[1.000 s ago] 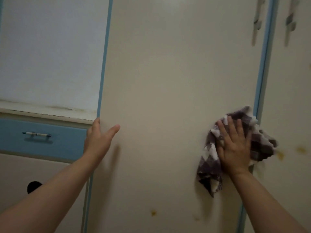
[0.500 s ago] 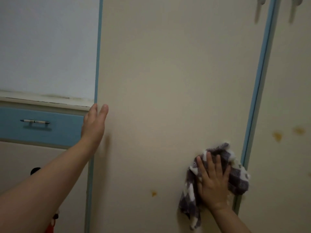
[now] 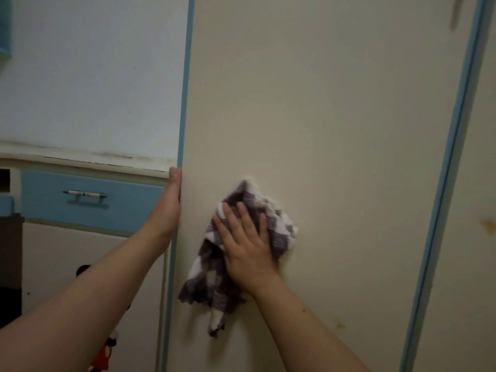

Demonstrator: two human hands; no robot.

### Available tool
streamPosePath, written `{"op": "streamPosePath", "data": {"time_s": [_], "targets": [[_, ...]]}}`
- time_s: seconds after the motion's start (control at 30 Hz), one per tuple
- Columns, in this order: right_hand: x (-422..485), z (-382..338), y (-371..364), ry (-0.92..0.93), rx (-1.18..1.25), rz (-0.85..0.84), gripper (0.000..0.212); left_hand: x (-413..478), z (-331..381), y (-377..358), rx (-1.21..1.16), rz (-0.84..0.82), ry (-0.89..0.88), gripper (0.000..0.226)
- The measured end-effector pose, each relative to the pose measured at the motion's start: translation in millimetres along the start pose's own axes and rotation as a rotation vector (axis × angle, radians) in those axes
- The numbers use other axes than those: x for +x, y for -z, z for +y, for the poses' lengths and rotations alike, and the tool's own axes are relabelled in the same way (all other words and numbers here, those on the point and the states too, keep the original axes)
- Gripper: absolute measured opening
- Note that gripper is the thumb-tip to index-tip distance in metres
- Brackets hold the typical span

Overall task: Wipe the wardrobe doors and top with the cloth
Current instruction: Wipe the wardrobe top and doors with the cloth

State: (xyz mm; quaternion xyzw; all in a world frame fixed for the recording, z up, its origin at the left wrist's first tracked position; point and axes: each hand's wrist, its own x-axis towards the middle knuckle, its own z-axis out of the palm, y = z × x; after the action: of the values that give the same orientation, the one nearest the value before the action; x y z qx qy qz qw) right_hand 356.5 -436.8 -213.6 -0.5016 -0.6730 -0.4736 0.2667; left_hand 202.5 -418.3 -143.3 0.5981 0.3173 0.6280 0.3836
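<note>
A cream wardrobe door [image 3: 335, 130] edged in blue trim fills most of the head view, running from top to bottom of the frame. To its right, past a blue strip [image 3: 442, 183], part of a second cream door [image 3: 477, 264] shows a yellowish stain [image 3: 488, 225]. To the left of the main door stand a pale wall [image 3: 94, 76] and a low cabinet with a worn cream top [image 3: 80, 159], a blue drawer [image 3: 88, 202] and its bar handle [image 3: 84, 194].

A person's two bare forearms reach up from the bottom of the frame. The left hand [image 3: 167, 205] is open, fingers straight and together, its edge resting against the door's left blue border beside the cabinet top, gripping nothing. The right hand [image 3: 247, 245] lies flat with fingers spread, pressing a crumpled checked cloth [image 3: 212, 272] in dark purple and white against the lower middle of the door. The cloth bunches above the fingertips and hangs in a loose tail below the wrist. A faint yellow spot [image 3: 339, 324] marks the door just right of the right forearm.
</note>
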Motion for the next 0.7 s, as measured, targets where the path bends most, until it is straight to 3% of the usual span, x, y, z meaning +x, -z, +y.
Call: {"op": "streamPosePath", "data": {"time_s": [0.1, 0.23, 0.37, 0.53, 0.7], "targets": [[25.3, -20.0, -1.8, 0.132, 0.124, -0.061, 0.053, 7.5, -8.3, 2.4, 0.030, -0.025, -0.015, 0.061], [47.7, -24.5, -2.4, 0.238, 0.346, -0.174, 0.045, 12.3, -11.1, 2.0, 0.045, -0.062, 0.010, 0.061], [38.6, -27.1, -7.3, 0.188, 0.337, -0.133, 0.050, 12.4, -12.6, 1.4, 0.065, -0.051, 0.007, 0.066], [-12.6, -37.1, -31.6, 0.154, 0.320, -0.126, 0.059, 12.9, -22.0, -5.1, 0.451, -0.034, -0.069, 0.091], [-59.7, -45.1, -43.2, 0.201, 0.307, -0.189, 0.057, 13.6, -19.2, -7.5, 0.537, -0.047, -0.053, 0.104]]}}
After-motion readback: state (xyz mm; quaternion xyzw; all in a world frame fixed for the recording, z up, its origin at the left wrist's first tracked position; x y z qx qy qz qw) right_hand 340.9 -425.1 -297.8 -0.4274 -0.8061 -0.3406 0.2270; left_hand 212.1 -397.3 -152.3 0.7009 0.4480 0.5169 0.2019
